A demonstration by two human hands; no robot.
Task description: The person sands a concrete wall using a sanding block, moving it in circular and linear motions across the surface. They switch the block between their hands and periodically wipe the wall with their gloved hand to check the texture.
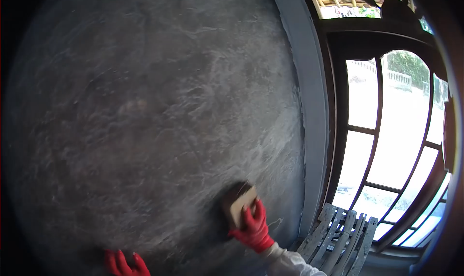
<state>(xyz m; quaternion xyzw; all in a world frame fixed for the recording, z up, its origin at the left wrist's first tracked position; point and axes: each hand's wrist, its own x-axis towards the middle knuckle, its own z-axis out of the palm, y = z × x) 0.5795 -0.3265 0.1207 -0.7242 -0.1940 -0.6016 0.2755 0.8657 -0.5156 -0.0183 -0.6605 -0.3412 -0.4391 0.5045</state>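
My right hand (254,227), in a red glove, grips a sanding block (243,204) with a flat tan back. The dark side of the block is against the grey plastered wall (159,121), in the lower right of the wall surface. Whitish streaks and smears run over the wall around it. At the bottom edge of the view, my left hand (126,264), also red-gloved, rests with its fingers apart at the wall; only the fingers show, and the palm is cut off.
A paler grey border strip (309,111) runs up the wall's right side. Beyond it stands a dark-framed window (379,126) with bright daylight behind. Below the window, a slatted wooden bench or stool (338,239) stands close to my right arm.
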